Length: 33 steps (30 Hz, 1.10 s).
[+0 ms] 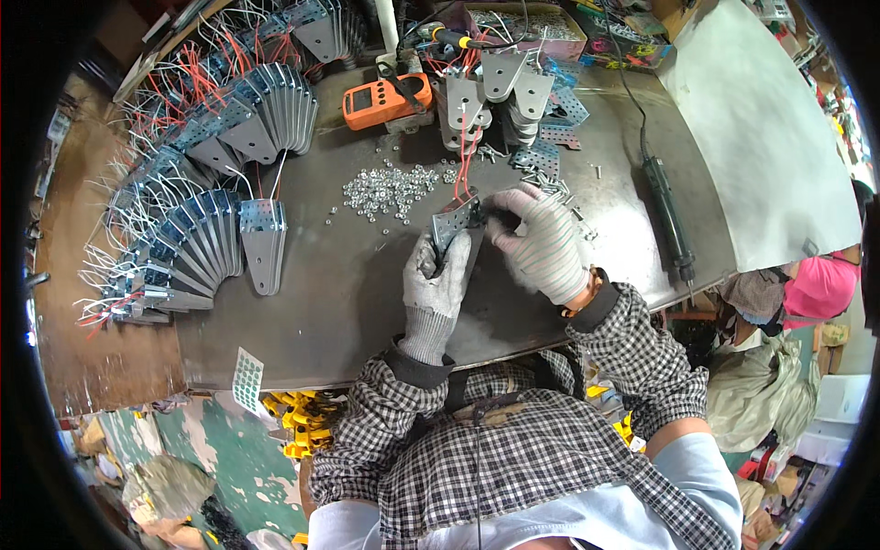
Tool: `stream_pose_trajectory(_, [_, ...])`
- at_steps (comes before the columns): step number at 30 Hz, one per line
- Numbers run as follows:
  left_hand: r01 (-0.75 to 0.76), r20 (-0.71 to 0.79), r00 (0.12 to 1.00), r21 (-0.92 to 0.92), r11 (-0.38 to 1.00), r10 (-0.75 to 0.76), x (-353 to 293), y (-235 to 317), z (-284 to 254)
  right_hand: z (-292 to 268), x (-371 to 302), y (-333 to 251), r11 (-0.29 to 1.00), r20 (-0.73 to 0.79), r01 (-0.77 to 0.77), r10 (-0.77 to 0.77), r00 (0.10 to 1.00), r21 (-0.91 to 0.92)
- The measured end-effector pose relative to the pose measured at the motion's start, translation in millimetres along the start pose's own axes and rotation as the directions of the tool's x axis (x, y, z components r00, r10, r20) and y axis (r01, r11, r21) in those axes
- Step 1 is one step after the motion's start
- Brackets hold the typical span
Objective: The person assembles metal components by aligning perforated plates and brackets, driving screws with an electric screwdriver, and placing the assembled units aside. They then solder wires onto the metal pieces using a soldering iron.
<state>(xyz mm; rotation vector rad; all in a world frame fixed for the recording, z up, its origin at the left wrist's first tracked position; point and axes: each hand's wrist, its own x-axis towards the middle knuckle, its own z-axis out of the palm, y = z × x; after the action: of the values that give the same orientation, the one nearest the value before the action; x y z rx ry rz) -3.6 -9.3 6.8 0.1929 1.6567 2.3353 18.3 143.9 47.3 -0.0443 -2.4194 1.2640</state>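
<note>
My left hand (434, 280), in a grey-white glove, grips a perforated metal bracket (451, 223) with a grey plate. Red wires rise from the bracket's upper end. My right hand (543, 246), in a striped white glove, is bent in beside the bracket's right edge. Its fingertips are curled together, and whatever is between them is hidden. A spread of small metal nuts (390, 191) lies just beyond my left hand. Several loose screws (552, 186) lie beyond my right hand.
Wired bracket assemblies (197, 240) fan out on the left. An orange meter (376, 103), hanging grey plates (463, 103) and a box of small parts (541, 32) stand at the back. A corded electric screwdriver (669, 215) lies right, near a white sheet (756, 137).
</note>
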Motion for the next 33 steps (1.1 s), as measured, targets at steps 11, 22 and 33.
stream_pose_trajectory(11, [0.210, -0.057, 0.977, 0.116, 0.971, -0.205, 0.9, 8.1, -7.2, 3.6, -4.2, -1.1, 0.938, 0.096, 0.211, -0.192, 0.977, -0.277])
stream_pose_trajectory(22, [0.251, 0.087, 0.968, -0.318, 0.914, -0.235, 1.4, -1.9, -14.5, -3.8, 3.9, 2.3, 0.771, 0.325, 0.434, -0.307, 0.894, -0.465])
stream_pose_trajectory(33, [-0.084, -0.041, 0.996, 0.031, 0.996, 0.085, 0.5, -19.2, -8.2, -0.8, 7.4, -14.4, 0.691, 0.384, 0.395, -0.181, 0.905, -0.605])
